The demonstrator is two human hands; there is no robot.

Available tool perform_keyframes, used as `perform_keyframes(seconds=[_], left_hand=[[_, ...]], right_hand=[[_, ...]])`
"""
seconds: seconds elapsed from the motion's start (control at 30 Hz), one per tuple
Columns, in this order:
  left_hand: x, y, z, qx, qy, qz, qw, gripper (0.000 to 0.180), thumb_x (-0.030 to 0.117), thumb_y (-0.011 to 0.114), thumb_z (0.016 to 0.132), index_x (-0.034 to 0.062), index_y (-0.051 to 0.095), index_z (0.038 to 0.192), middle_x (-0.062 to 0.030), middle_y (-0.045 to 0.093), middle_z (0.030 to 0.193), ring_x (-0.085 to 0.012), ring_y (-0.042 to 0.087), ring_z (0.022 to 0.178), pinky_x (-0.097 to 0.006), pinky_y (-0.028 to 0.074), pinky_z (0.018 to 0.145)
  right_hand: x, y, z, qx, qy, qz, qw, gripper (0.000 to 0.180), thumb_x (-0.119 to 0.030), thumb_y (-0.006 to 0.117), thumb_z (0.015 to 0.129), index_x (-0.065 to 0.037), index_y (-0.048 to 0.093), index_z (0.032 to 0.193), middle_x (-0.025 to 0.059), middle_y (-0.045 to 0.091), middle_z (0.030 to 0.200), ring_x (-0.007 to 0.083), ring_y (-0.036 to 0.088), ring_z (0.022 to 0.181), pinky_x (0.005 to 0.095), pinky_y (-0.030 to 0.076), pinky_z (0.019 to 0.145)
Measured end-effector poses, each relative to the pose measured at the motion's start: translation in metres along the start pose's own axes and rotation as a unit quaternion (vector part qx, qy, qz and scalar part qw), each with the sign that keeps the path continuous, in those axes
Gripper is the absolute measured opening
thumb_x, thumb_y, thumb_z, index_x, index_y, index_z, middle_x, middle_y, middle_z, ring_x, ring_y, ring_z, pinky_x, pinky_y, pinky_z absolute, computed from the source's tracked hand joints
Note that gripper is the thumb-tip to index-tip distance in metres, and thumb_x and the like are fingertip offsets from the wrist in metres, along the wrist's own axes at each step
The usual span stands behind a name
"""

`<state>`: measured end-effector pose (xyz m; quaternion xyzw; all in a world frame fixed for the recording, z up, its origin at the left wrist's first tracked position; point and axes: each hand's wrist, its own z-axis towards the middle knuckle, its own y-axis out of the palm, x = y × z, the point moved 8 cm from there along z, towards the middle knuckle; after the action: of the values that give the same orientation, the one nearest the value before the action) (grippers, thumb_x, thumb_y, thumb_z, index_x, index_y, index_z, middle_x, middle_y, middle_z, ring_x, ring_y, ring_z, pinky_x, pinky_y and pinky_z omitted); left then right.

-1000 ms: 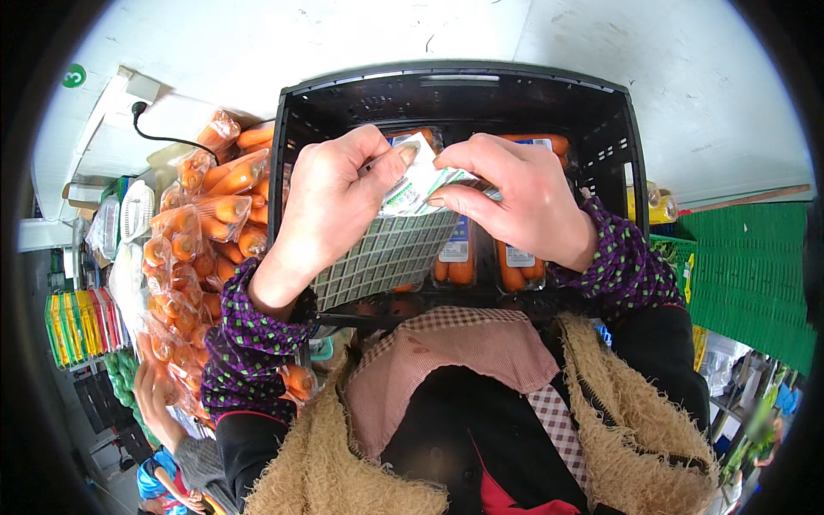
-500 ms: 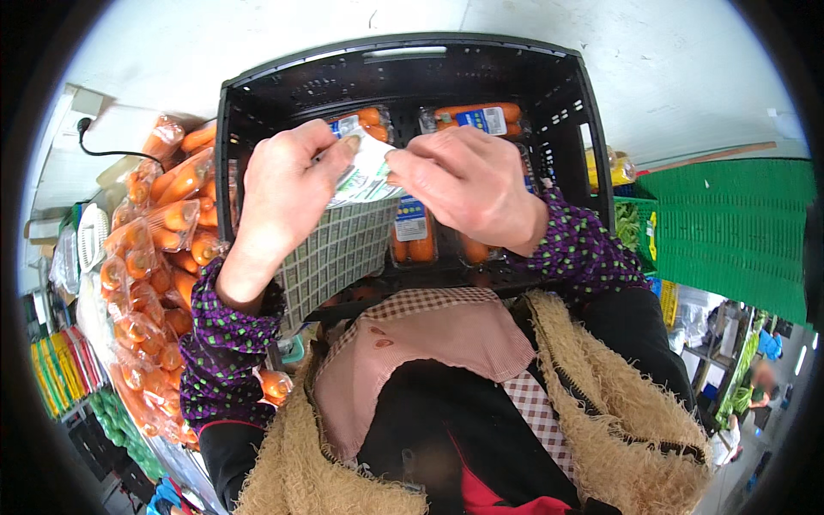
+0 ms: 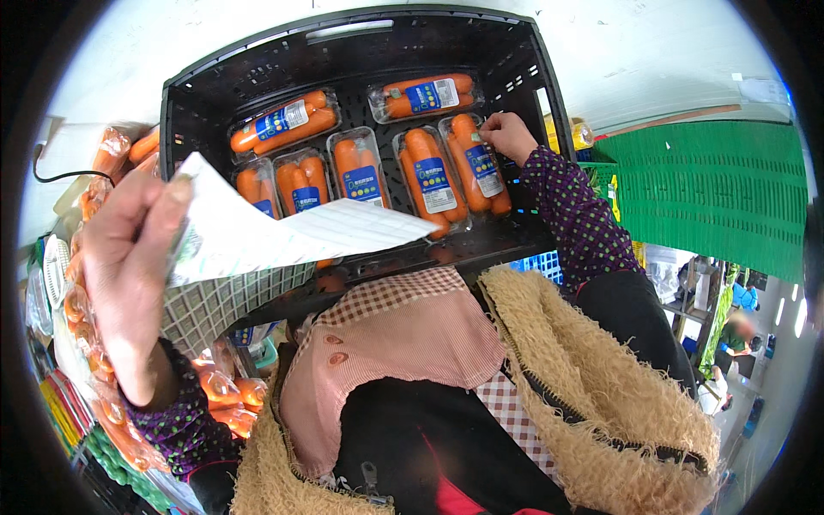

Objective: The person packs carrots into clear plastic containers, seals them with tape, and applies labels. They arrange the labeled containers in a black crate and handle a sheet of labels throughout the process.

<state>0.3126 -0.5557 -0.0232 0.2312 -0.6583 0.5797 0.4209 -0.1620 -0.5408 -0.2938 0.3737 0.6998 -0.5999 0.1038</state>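
Pale grey floor behind everything, with a black slatted plastic crate (image 3: pixel 215 81) as the reference point.

Left hand (image 3: pixel 129 266) – raised at the crate's near-left corner, fingers closed on the left edge of a white sheet of peel-off labels (image 3: pixel 292 236). Thumb on top, sheet pinched firmly. The sheet's long axis runs left to right, free end pointing right and sagging over the crate's front rim. A second backing sheet with a green grid (image 3: pixel 215 305) hangs just below it; can't tell whether the same hand holds that one.

Right hand (image 3: pixel 508 136) – down inside the crate at its right side, fingertips pinched together and pressing on the top end of the rightmost clear-wrapped tray of orange carrots (image 3: pixel 477 163). It grips nothing that shows – just touching the pack near its blue-and-white label.

Crate contents: seven such packs. Two at the back, lying roughly crosswise (image 3: pixel 285 122) (image 3: pixel 425 94); five in the front row (image 3: pixel 360 167), carrots running front to back, side by side and touching.

Left of the crate: a heap of loose bagged carrots (image 3: pixel 112 159). Right of the crate: a green plastic crate (image 3: pixel 712 189). Another person (image 3: pixel 738 335) stands well off beyond that.
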Motion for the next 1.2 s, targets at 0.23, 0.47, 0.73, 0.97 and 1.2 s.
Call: perform_keyframes(seconds=[0.23, 0.47, 0.73, 0.97, 1.2], left_hand=[[-0.005, 0.019, -0.008, -0.029, -0.023, -0.037, 0.999, 0.025, 0.016, 0.065, 0.092, 0.0036, 0.054, 0.073, 0.0085, 0.042, 0.064, -0.0014, 0.032, 0.061, -0.020, 0.027, 0.052], [-0.011, 0.017, -0.017, -0.018, -0.036, -0.037, 0.999, 0.025, 0.016, 0.064, 0.093, 0.0037, 0.054, 0.073, 0.0088, 0.041, 0.064, -0.0013, 0.032, 0.061, -0.020, 0.026, 0.053], [-0.015, 0.023, -0.013, -0.017, -0.026, -0.017, 0.999, 0.027, 0.016, 0.063, 0.093, 0.0016, 0.054, 0.072, 0.0063, 0.044, 0.063, -0.0022, 0.035, 0.061, -0.021, 0.031, 0.053], [-0.002, 0.042, 0.013, -0.038, 0.055, 0.030, 0.997, 0.026, 0.015, 0.064, 0.089, -0.0023, 0.056, 0.072, 0.0003, 0.045, 0.056, -0.0059, 0.039, 0.056, -0.026, 0.034, 0.050], [0.005, 0.053, 0.026, -0.044, 0.063, 0.084, 0.993, 0.027, 0.018, 0.064, 0.091, -0.0007, 0.059, 0.073, 0.0032, 0.048, 0.057, -0.0033, 0.041, 0.057, -0.024, 0.033, 0.048]], right_hand=[[0.072, 0.030, 0.034, 0.028, 0.063, 0.039, 0.997, 0.024, -0.021, 0.075, 0.074, 0.001, 0.070, 0.082, 0.0175, 0.069, 0.079, 0.0300, 0.068, 0.078, 0.0386, 0.053, 0.071], [0.022, 0.012, 0.005, 0.105, 0.053, -0.103, 0.988, 0.030, -0.029, 0.078, 0.071, -0.001, 0.070, 0.077, 0.0197, 0.068, 0.080, 0.0306, 0.068, 0.083, 0.0399, 0.053, 0.078], [0.021, 0.012, 0.009, 0.069, -0.015, -0.132, 0.989, 0.030, -0.032, 0.073, 0.076, -0.002, 0.073, 0.077, 0.0185, 0.068, 0.072, 0.0302, 0.069, 0.070, 0.0397, 0.054, 0.070], [-0.228, -0.021, -0.094, -0.071, -0.251, 0.251, 0.932, 0.023, -0.019, 0.064, 0.091, -0.001, 0.068, 0.104, 0.0047, 0.069, 0.089, 0.0082, 0.062, 0.081, 0.0247, 0.051, 0.073], [-0.306, -0.015, -0.173, -0.084, -0.401, 0.251, 0.877, 0.018, -0.004, 0.070, 0.082, -0.002, 0.062, 0.098, 0.0078, 0.066, 0.086, 0.0135, 0.064, 0.075, 0.0273, 0.051, 0.066]])
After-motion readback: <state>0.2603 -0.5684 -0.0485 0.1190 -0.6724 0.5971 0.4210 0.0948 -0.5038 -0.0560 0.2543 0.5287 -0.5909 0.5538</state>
